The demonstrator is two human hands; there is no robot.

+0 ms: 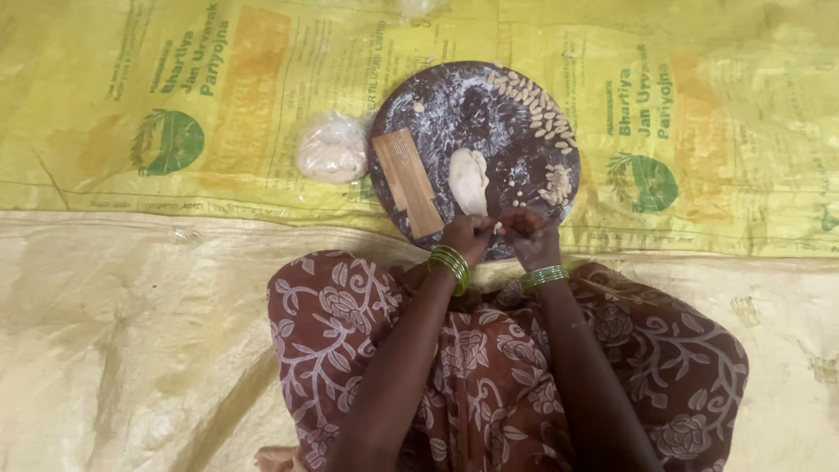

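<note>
- Left hand (468, 234) sits at the near edge of the round dark board (419, 114), fingers pinched together on a tiny bit of dough (498, 228), green bangles (450, 265) on the wrist.
- Way off to the left of the board there's a bagged lump of dough (332, 149) on the yellow printed sack (131, 105), just touching the board's rim.
- On the board itself, left to right: a small ribbed wooden paddle (408, 182), then a flattened pale dough piece (469, 179), then rows of little shaped dough bits (546, 109) curving along the far right rim, plus a small heap (557, 183).
- Right hand (529, 234) meets the left, fingertips closed on that same bit of dough, so both hands pinch it together.
- Lap is covered in brown floral cloth (489, 367).
</note>
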